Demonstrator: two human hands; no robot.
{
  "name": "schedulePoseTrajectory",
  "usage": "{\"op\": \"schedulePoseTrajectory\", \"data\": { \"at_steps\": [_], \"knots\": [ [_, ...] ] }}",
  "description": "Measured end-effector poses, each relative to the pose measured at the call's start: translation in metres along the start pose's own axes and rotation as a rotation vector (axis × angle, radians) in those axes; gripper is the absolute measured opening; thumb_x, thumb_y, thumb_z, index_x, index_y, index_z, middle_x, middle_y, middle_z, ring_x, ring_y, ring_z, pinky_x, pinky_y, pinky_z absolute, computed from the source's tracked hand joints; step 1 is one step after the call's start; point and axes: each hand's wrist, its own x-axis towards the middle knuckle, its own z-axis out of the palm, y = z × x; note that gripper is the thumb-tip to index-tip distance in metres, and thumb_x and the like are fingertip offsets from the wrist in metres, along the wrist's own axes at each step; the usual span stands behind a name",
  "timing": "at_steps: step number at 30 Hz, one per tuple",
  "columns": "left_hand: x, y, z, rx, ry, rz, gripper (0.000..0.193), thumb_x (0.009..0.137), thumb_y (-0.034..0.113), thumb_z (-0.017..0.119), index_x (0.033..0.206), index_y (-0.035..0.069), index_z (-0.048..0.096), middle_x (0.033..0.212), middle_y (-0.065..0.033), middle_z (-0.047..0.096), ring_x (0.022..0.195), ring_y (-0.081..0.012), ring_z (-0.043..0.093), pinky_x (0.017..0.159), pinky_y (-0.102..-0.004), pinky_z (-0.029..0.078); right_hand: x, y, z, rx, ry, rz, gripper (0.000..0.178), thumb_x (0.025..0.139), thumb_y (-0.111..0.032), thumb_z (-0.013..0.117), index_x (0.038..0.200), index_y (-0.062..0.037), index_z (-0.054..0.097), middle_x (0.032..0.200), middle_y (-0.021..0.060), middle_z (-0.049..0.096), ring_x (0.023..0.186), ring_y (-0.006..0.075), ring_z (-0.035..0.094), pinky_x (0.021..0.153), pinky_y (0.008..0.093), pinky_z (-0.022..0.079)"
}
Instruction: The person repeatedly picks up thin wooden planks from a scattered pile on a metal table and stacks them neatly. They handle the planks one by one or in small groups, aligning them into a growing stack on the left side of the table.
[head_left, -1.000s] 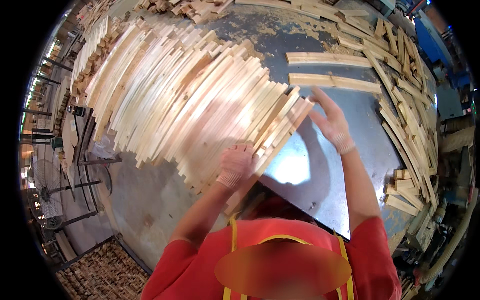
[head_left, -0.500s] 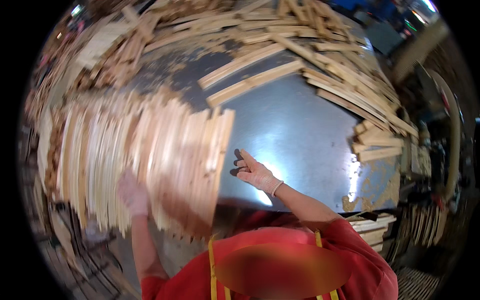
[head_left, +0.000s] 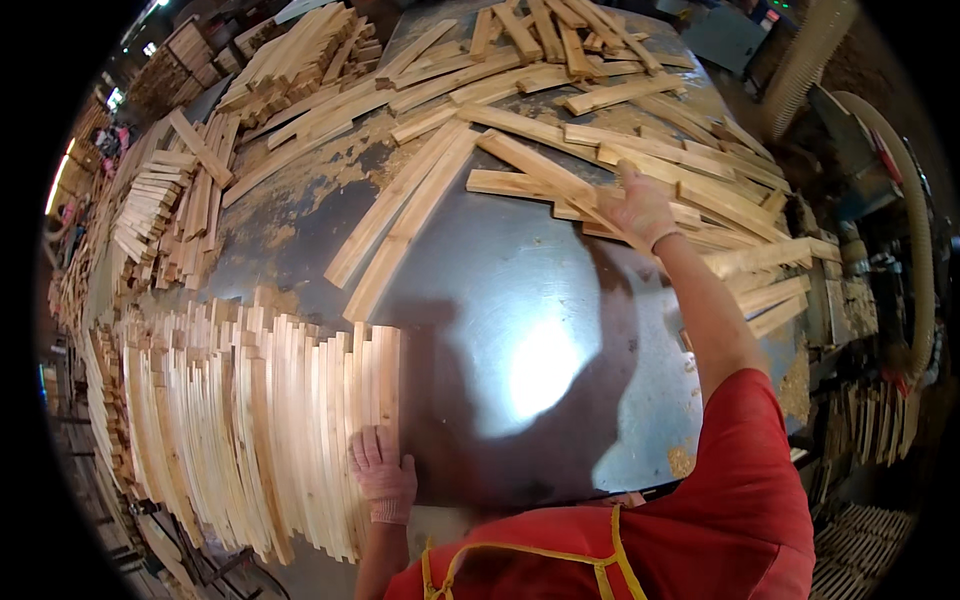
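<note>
My left hand [head_left: 383,475], in a pale pinkish work glove, lies flat against the right end of a long row of wooden strips [head_left: 235,420]. Its fingers point away from me and its thumb stands apart. The strips stand packed side by side at the near left of a metal table [head_left: 480,400]. Stretched out to the right, my gloved right hand [head_left: 643,208] is closed over a wooden strip [head_left: 535,163] at the edge of a loose pile. Part of that strip is hidden beneath the hand. Two longer strips [head_left: 410,225] lie side by side left of it.
More loose strips [head_left: 600,95] lie crisscrossed across the far side of the table. Stacked strips [head_left: 295,60] stand at the far left, with sawdust [head_left: 285,235] near them. A ribbed hose [head_left: 925,270] curves down at the right.
My right hand has moved away from me and rightward, from above bare metal to the loose pile. My left hand has shifted to the right end of the row. The view has also shifted.
</note>
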Motion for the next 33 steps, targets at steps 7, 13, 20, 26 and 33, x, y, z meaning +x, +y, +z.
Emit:
{"op": "schedulePoseTrajectory", "data": {
  "at_steps": [7,13,20,26,33],
  "knots": [
    [0.004,0.009,-0.011,-0.026,-0.01,-0.041,0.084,0.073,0.025,0.084,0.147,0.005,0.051,0.151,-0.0193,0.051,0.144,-0.0464,0.043,0.12,-0.0624,0.035,0.021,0.001,0.044,-0.267,-0.199,-0.029,0.118,0.067,-0.071,0.082,0.159,-0.012,0.039,0.15,0.0223,0.058,0.138,0.0401,0.057,0.109,0.0559,0.046],
    [0.001,0.007,-0.012,-0.062,-0.005,-0.045,0.085,0.074,0.027,0.082,0.15,0.007,0.049,0.153,-0.018,0.049,0.145,-0.0453,0.041,0.12,-0.0619,0.034,-0.068,-0.035,0.047,-0.143,-0.288,-0.136,0.085,0.071,-0.06,0.082,0.135,-0.0083,0.059,0.125,0.0241,0.067,0.12,0.044,0.062,0.101,0.0518,0.052],
    [0.001,0.006,-0.017,-0.031,-0.024,-0.046,0.086,0.081,0.037,0.079,0.155,0.009,0.046,0.157,-0.0163,0.045,0.148,-0.0409,0.039,0.124,-0.0575,0.029,-0.194,-0.135,0.113,-0.065,0.027,-0.029,0.097,0.067,-0.045,0.089,0.145,-0.0116,0.043,0.126,0.02,0.059,0.119,0.0416,0.06,0.099,0.0511,0.054],
    [-0.002,0.005,-0.027,-0.07,-0.004,0.001,0.081,0.085,0.038,0.076,0.155,0.009,0.047,0.158,-0.016,0.045,0.149,-0.0402,0.038,0.125,-0.0565,0.028,-0.265,-0.179,0.121,0.139,-0.092,0.128,0.084,0.074,-0.03,0.085,0.145,-0.0139,0.042,0.123,0.021,0.06,0.112,0.0418,0.065,0.093,0.0499,0.057],
    [-0.03,0.041,-0.044,-0.203,0.041,0.218,0.077,0.088,0.035,0.075,0.155,0.008,0.046,0.156,-0.0176,0.046,0.147,-0.0407,0.041,0.123,-0.0548,0.032,-0.345,-0.199,0.147,0.373,-0.104,-0.155,0.054,0.087,-0.021,0.074,0.135,-0.0093,0.053,0.118,0.0216,0.065,0.107,0.0433,0.066,0.094,0.0525,0.055]
  ]
}}
